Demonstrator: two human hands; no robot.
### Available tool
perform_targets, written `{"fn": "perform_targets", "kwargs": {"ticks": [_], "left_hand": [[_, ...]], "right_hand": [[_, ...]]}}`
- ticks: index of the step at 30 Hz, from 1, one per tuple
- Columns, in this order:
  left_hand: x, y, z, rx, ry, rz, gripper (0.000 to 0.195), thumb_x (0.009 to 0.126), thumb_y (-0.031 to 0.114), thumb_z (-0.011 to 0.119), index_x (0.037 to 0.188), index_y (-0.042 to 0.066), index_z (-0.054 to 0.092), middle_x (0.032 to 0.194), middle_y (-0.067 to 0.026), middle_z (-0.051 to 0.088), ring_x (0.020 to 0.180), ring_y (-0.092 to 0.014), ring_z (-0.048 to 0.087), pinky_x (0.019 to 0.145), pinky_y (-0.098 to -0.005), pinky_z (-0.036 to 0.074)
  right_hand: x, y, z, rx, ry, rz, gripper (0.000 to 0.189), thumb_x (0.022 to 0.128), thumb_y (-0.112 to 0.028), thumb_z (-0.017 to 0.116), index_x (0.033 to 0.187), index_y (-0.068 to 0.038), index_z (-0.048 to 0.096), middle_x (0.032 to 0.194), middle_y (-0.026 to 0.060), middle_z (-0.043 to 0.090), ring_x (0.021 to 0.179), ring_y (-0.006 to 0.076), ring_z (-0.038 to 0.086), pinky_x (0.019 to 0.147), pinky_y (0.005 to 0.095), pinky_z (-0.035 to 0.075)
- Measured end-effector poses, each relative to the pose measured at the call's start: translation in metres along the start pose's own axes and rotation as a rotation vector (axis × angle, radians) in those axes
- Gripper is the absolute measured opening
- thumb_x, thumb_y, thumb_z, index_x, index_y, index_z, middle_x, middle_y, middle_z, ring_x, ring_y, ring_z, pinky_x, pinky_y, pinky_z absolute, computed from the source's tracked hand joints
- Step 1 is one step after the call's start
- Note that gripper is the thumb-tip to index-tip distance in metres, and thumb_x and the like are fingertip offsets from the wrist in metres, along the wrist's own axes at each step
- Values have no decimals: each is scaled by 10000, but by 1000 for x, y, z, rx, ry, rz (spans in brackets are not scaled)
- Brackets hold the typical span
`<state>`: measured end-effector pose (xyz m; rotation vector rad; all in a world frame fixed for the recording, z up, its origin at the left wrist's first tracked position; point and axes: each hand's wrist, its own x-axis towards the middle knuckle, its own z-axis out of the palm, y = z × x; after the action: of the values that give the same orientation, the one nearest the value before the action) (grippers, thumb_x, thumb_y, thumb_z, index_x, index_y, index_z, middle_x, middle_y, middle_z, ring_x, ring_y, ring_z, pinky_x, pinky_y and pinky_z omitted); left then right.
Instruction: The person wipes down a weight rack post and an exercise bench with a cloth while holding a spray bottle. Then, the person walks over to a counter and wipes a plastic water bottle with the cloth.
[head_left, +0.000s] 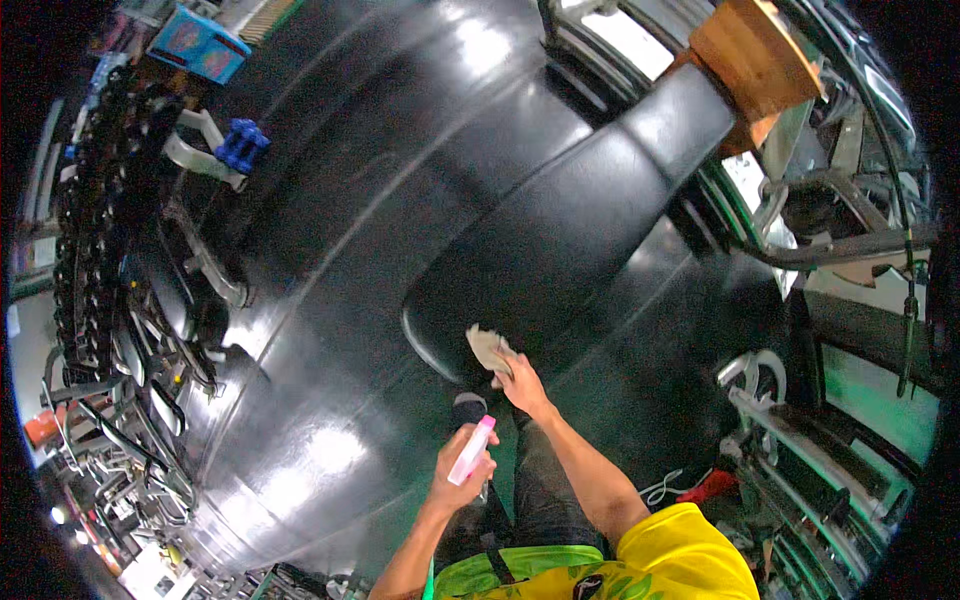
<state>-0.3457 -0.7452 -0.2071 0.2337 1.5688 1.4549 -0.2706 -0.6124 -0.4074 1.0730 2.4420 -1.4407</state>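
Observation:
A black padded bench (577, 202) stretches from just before me towards the upper right. My right hand (523, 386) grips a crumpled beige cloth (489, 349) over the near end of the pad. Whether the cloth presses on the pad or hangs just above it, I cannot tell. Lower and to the left, my left hand (459, 466) is wrapped around a spray bottle, whose pink and white trigger head (472, 451) points upward. Most of the bottle's body is hidden by the hand and its angle.
Black rubber flooring (352, 300) surrounds the bench. Racked dumbbells (97, 225) and gym frames line the left, near a blue object (242, 145) on a grey bracket. A wooden piece (757, 60) rises beyond the bench's far end. Metal equipment (810, 457) stands at right, beside a red object (707, 486).

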Motion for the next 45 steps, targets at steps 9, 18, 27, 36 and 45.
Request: {"fn": "perform_targets", "kwargs": {"ticks": [9, 18, 27, 36, 45], "left_hand": [[-46, 37, -16, -107, 171, 152, 243, 902, 207, 610, 1033, 13, 547, 843, -35, 545, 580, -94, 548, 525, -253, 472], [-102, 53, -32, -228, 315, 427, 259, 906, 107, 587, 1135, 11, 515, 978, -55, 554, 583, -107, 555, 527, -260, 482], [-142, 81, -60, -280, 431, 361, 257, 887, 87, 631, 1120, 11, 554, 768, -33, 572, 552, -87, 537, 507, -239, 444], [-186, 72, -127, -188, 406, 337, 390, 900, 76, 603, 1272, 28, 492, 1096, -49, 609, 601, -97, 560, 539, -253, 490], [-198, 115, -164, -257, 671, 403, 297, 882, 41, 556, 1174, 90, 586, 597, 27, 511, 433, -46, 452, 394, -229, 386]], "right_hand": [[-20, -45, -98, 94, 3, -36, 360, 857, -237, 636, 1141, -25, 571, 1054, 205, 605, 959, 403, 580, 838, 415, 469], [-41, -147, -180, -397, 104, -456, 338, 797, -201, 679, 1089, -46, 609, 1023, 185, 627, 969, 405, 579, 835, 439, 470], [-54, -252, -153, 567, -185, -263, 450, 890, -198, 605, 1265, -13, 438, 1150, 88, 556, 1056, 186, 522, 913, 319, 412], [-77, -341, -87, 537, -475, -419, 556, 852, -6, 602, 1344, -15, 341, 1263, 86, 508, 1160, 186, 494, 995, 340, 393], [-62, -365, -36, 882, -264, -190, 272, 909, -168, 614, 1125, -2, 610, 998, 0, 638, 873, 81, 561, 777, 260, 440]]}}
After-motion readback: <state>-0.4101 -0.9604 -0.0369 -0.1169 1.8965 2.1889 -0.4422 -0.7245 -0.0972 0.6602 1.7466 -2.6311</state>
